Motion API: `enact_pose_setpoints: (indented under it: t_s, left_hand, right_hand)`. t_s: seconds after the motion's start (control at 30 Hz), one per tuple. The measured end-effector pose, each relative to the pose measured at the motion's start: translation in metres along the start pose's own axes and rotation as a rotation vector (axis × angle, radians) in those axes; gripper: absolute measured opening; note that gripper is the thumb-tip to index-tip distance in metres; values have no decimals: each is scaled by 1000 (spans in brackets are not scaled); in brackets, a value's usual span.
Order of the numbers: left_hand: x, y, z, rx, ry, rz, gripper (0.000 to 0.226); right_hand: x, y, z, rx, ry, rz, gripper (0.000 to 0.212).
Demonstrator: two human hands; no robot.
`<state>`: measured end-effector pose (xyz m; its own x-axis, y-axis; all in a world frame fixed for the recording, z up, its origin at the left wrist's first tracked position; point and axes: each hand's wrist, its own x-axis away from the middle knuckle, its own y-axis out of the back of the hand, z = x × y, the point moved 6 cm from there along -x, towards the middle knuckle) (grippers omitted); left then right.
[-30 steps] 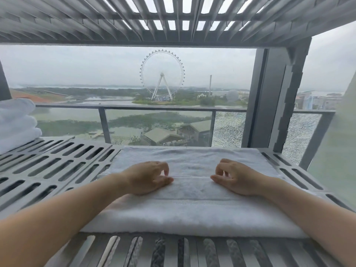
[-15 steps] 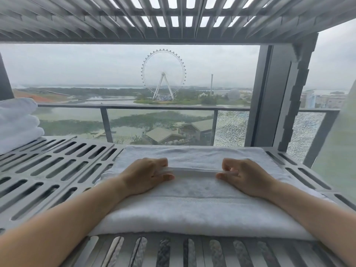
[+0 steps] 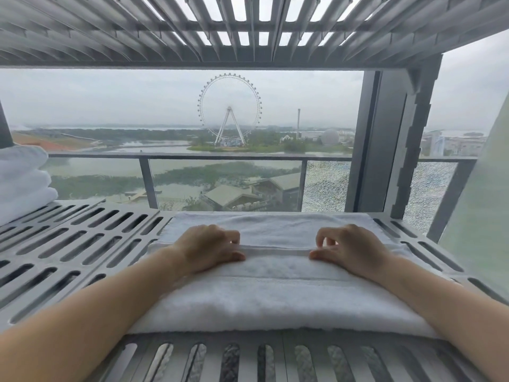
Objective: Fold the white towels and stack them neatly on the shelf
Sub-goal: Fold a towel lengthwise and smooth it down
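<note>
Both hands rest on the folded white towel [image 3: 275, 293] lying on the slotted shelf [image 3: 82, 244]. The left hand [image 3: 209, 249] and right hand [image 3: 349, 249], fingers curled, pinch the raised fold ridge between them. More folded towels [image 3: 22, 183] are stacked at 9 o'clock.

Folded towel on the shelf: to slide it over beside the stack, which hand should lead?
Probably the right hand: it sits on the folded towel's far side from the stack at the shelf's left end, so it can push. The left hand can guide.
</note>
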<state>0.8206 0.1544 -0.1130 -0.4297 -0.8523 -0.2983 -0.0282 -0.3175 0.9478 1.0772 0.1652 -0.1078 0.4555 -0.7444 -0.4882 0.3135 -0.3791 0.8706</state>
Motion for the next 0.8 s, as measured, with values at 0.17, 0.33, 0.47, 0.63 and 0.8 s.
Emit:
enact_pose_setpoints:
  t_s: [0.17, 0.33, 0.47, 0.63, 0.8]
  left_hand:
    - [5, 10, -16, 202, -78, 21, 33]
    - [21, -10, -28, 319, -81, 148, 40]
    - [24, -9, -14, 195, -14, 166, 41]
    - [24, -17, -9, 128, 56, 328, 47]
    - [12, -7, -44, 218, -97, 235, 50]
  right_hand:
    - [-8, 0, 6, 39, 31, 61, 41]
    - [-7, -4, 5, -82, 19, 85, 27]
    - [-8, -4, 7, -165, 19, 81, 23]
    - [-6, 0, 10, -127, 14, 60, 27]
    - [2, -3, 56, -272, 190, 108, 36]
